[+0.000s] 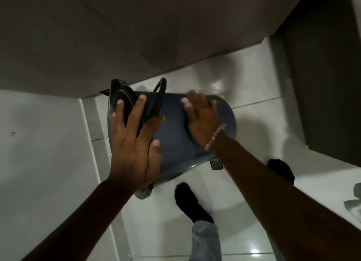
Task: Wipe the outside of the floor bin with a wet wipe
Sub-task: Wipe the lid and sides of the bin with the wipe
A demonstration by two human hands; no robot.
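Note:
A grey-blue pedal bin (172,128) stands tilted on the white tiled floor, its lid swung open at the upper left and a black wire handle sticking up. My left hand (132,139) lies spread over the bin's rim and the open lid, fingers apart, steadying it. My right hand (201,116), with a bracelet at the wrist, presses flat on the bin's outer wall. A small white bit of wet wipe (184,100) shows under its fingertips; the remainder is hidden by the hand.
The bin's metal foot pedal (215,164) juts out at its base. My two feet in black socks (192,202) stand just behind it. A dark cabinet (322,85) rises at right, and a beige wall or counter (97,36) overhangs behind.

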